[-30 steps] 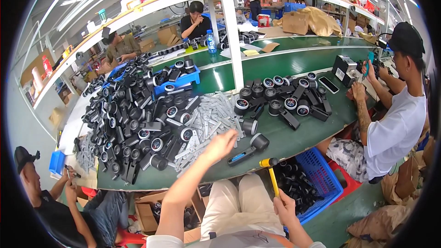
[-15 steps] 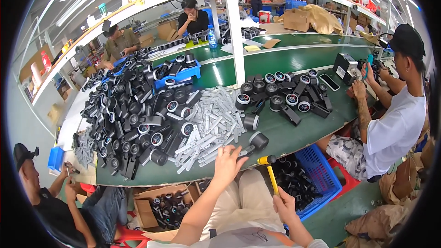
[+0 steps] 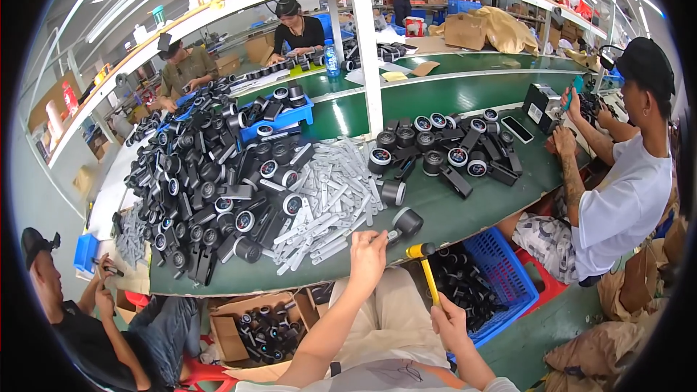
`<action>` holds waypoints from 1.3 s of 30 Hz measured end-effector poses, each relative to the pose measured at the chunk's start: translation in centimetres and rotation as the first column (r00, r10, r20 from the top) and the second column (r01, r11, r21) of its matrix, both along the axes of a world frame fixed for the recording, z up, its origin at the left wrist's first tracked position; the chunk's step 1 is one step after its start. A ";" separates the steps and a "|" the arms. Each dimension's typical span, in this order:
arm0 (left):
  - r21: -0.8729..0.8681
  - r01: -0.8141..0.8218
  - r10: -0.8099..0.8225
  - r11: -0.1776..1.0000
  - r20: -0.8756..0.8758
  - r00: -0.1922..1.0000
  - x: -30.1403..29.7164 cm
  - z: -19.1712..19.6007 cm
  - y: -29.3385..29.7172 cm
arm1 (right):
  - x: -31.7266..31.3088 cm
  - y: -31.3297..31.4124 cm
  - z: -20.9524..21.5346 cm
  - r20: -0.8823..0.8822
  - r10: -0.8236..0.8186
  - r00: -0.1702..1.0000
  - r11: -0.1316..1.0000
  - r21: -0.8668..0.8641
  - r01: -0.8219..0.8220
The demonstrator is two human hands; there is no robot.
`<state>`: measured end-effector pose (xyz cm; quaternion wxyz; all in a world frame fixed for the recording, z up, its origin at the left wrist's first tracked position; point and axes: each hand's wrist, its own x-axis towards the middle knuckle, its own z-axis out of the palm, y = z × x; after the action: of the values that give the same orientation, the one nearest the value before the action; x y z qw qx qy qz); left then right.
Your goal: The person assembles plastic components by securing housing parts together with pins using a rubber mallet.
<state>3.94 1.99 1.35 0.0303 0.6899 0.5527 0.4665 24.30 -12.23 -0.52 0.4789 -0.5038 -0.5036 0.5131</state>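
- The left hand [image 3: 369,258] is drawing its fingers in at the near end of a round-headed black part [image 3: 407,222]; cannot tell whether they are pinching it, as the hand is covering that end.
- The black part is lying on the green surface [image 3: 457,214] near its front edge, its head at about 1 o'clock from the left hand.
- The right hand [image 3: 450,323] is wrapping its fingers around the yellow handle of a hammer [image 3: 430,278]; the hammer's head is pointing up to about 11 o'clock from that hand, just beside the surface's edge.
- Handling, judged: the black part is looking light, stiff and fairly smooth, with its bulk in the round head; the arm is offering the easier hold. Any dial face would be the fragile spot.
- The hammer is probably feeling head-heavy; low on the handle is a sound grip.
- From the left hand: grey strips [image 3: 337,203] are lying tangled at 11 o'clock, a heap of black parts [image 3: 210,189] is spreading at 10, and a looser group [image 3: 457,149] is sitting at 1, with a phone [image 3: 517,129] beyond.
- A blue basket [image 3: 508,272] is standing below the edge at 3 o'clock, a cardboard box [image 3: 229,337] at 8.
- In the way: the strips are crowding the left side; the hammer's head is hanging close on the right.
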 end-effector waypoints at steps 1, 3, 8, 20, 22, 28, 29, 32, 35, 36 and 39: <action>0.021 -0.008 0.008 1.000 -0.017 1.000 -0.1 -0.1 -0.1 | 0.0 0.1 -0.1 -0.005 0.002 1.000 1.000 -0.004 -0.002; 0.040 -0.011 0.012 0.999 -0.033 0.999 -0.1 0.1 -0.2 | 0.0 0.7 -0.2 0.012 0.014 1.000 1.000 0.027 -0.015; -0.003 -0.100 0.100 0.995 -0.049 0.994 -0.1 0.6 -0.5 | -0.1 3.9 0.5 0.211 -0.012 0.977 0.965 0.258 -0.044; -0.175 0.094 -0.026 0.980 0.357 0.934 -1.2 -0.9 0.8 | 0.6 7.8 5.0 0.527 -0.014 0.850 0.890 0.393 -0.229; -0.183 0.086 -0.015 0.979 0.361 0.933 -1.3 -0.9 0.8 | 0.7 8.3 4.7 0.573 0.021 0.820 0.907 0.335 -0.258; -0.189 0.068 -0.002 0.980 0.331 0.944 -1.1 -1.3 0.7 | 0.9 8.6 5.2 0.613 0.052 0.789 0.913 0.290 -0.285; -0.217 0.064 0.009 0.974 0.321 0.947 -1.0 -1.4 0.5 | 1.1 8.8 4.9 0.617 0.049 0.785 0.917 0.284 -0.281; -0.228 0.063 0.012 0.972 0.315 0.949 -1.2 -1.2 0.7 | 1.0 8.2 6.8 0.521 -0.015 0.854 0.881 0.410 -0.235; -0.208 0.064 0.005 0.976 0.312 0.950 -0.9 -1.0 0.5 | 1.3 8.3 6.0 0.608 0.092 0.789 0.914 0.262 -0.309; -0.197 0.055 0.008 0.979 0.307 0.952 -1.0 -1.1 0.7 | 0.8 8.8 5.7 0.600 0.048 0.799 0.895 0.329 -0.300; -0.177 0.095 -0.039 0.980 0.296 0.954 -1.6 -1.3 1.0 | 1.0 8.5 7.3 0.565 0.097 0.819 0.944 0.209 -0.256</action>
<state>2.30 3.02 0.07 0.1924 0.6262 0.5602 0.5070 25.33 -3.71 6.80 0.3298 -0.5084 -0.7305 0.3149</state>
